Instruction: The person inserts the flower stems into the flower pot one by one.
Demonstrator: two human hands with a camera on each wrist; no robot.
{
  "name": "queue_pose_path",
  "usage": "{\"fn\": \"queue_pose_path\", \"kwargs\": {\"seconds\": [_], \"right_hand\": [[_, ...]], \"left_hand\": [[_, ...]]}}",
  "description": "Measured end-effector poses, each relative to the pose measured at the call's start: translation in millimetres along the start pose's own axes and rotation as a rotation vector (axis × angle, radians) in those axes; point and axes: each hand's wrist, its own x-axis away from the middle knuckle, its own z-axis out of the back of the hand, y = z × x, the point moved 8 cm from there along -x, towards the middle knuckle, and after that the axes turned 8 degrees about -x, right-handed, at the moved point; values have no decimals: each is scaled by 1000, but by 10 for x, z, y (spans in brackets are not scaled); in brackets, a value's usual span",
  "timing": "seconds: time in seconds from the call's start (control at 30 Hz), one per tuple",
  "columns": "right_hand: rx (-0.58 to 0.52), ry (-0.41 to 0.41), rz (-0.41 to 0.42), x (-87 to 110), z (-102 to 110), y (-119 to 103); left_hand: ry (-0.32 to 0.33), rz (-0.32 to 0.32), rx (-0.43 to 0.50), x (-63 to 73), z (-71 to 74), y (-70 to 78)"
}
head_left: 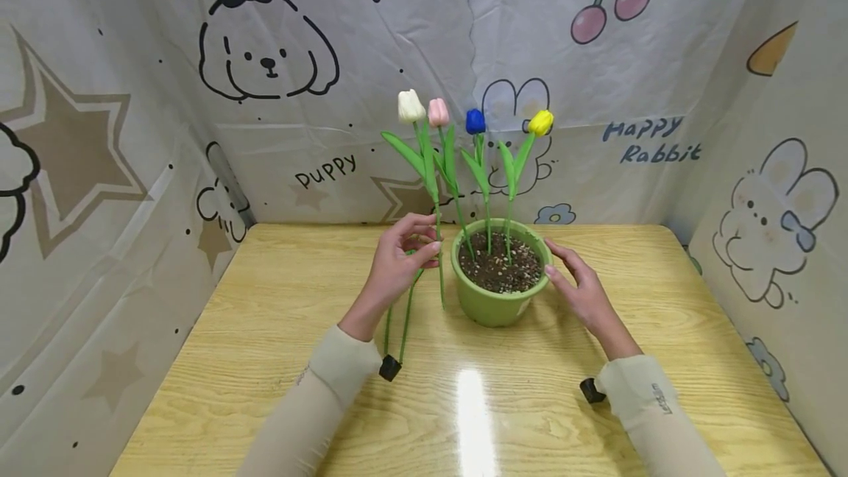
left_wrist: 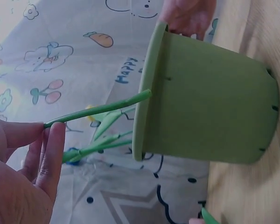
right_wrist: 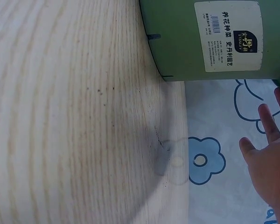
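My left hand (head_left: 397,260) pinches the green stem of a white tulip (head_left: 411,107) between thumb and fingers. The tulip stands nearly upright at the left of a green flowerpot (head_left: 493,308). In the left wrist view the stem's free lower end (left_wrist: 142,96) overlaps the pot's rim; whether they touch, I cannot tell. Dark soil in the pot bears a pink tulip (head_left: 439,112), a blue tulip (head_left: 475,121) and a yellow tulip (head_left: 540,123). On the pot's right side, my right hand (head_left: 583,297) touches the rim with fingers extended.
Thin green stems (head_left: 405,322) show on the wooden table (head_left: 265,330) beneath the left forearm, partly hidden by the hand. Black wrist cameras sit at both cuffs. A printed curtain (head_left: 397,35) encloses the back and sides.
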Motion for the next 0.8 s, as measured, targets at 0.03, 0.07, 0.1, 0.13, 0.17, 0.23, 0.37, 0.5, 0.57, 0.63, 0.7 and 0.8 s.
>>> {"fn": "queue_pose_path", "kwargs": {"seconds": [0.03,0.07,0.1,0.13,0.17,0.23,0.37,0.5,0.57,0.63,0.7,0.8], "right_hand": [[-1,1,1,-1,0,1],[-2,2,2,-2,1,2],[-3,2,1,-3,0,4],[-3,3,0,-4,0,6],[-3,3,-1,-5,0,10],[-2,2,-3,-6,0,14],[0,2,-1,-8,5,18],[-5,4,8,-10,12,15],[-7,4,9,-11,14,16],[-6,3,9,-10,12,20],[-6,3,8,-12,10,28],[-5,2,6,-14,9,40]], "left_hand": [[-2,-8,0,-19,-27,17],[-4,-16,1,-38,-52,33],[-2,-23,2,-56,-74,50],[-1,-29,5,-76,-96,60],[0,-35,7,-97,-116,71],[6,-47,11,-132,-149,96],[17,-66,11,-206,-215,141],[16,-84,6,-274,-297,181],[11,-93,1,-308,-342,182],[9,-96,4,-338,-383,179],[11,-98,7,-367,-418,177],[21,-92,19,-416,-462,179]]}}
